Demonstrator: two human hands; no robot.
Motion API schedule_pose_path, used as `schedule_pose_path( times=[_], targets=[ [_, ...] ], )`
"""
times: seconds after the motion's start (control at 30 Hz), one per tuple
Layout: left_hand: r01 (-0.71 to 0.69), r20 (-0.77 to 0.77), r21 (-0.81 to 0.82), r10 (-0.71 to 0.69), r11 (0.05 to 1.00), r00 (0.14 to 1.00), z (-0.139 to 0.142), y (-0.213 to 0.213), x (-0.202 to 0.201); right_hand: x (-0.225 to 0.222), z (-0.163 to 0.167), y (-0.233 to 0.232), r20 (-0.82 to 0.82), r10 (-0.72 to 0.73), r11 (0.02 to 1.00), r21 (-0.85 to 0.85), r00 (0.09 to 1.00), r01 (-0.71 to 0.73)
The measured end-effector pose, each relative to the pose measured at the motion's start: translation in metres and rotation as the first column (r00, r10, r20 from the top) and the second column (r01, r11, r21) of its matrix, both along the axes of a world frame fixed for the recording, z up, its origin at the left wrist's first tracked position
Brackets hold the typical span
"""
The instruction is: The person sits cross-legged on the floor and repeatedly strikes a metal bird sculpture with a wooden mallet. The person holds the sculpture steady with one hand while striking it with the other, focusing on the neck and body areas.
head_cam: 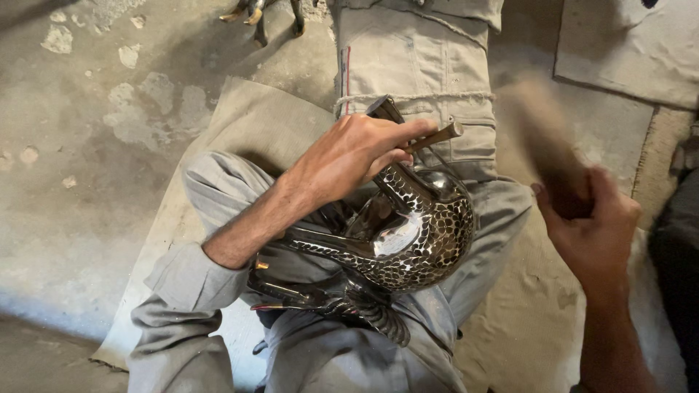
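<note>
Right hand (593, 218), perhaps gripping mallet (546, 142)

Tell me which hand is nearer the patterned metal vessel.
Left. The left hand rests on the patterned metal vessel, holding a chisel; the right hand is off to its right, apart.

Operator wears grey trousers (466, 291) and a grey long-sleeved shirt; left sleeve (193, 280) rolled to the forearm; hands bare.

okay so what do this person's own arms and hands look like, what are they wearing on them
Both hands are bare: no gloves, rings or watch visible. The left hand joins a bare, hairy forearm; a loose grey sleeve is pushed up near the elbow. The right hand and its forearm are bare too, with no sleeve in view.
</note>
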State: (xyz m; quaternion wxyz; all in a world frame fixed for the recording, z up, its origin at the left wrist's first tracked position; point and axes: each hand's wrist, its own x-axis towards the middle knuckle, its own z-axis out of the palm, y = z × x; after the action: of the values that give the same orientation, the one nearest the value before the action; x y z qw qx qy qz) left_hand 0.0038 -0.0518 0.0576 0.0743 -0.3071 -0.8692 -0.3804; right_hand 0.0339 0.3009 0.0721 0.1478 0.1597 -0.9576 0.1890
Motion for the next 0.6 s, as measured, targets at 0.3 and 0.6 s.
schedule_pose_path(
  times=[0.3,0.6],
  targets=[
    [-0.011,0.017,-0.032,0.011,0.999,1.0,0.006,0.0,0.001,-0.004,-0.015,0.009,0.014,-0.002,0.999,-0.043,1.0,0.002],
    [0.011,0.005,0.053,-0.011,0.999,1.0,0.005,-0.003,0.004,-0.004,-0.006,0.008,-0.029,0.029,0.995,0.101,0.999,-0.026]
  ],
)
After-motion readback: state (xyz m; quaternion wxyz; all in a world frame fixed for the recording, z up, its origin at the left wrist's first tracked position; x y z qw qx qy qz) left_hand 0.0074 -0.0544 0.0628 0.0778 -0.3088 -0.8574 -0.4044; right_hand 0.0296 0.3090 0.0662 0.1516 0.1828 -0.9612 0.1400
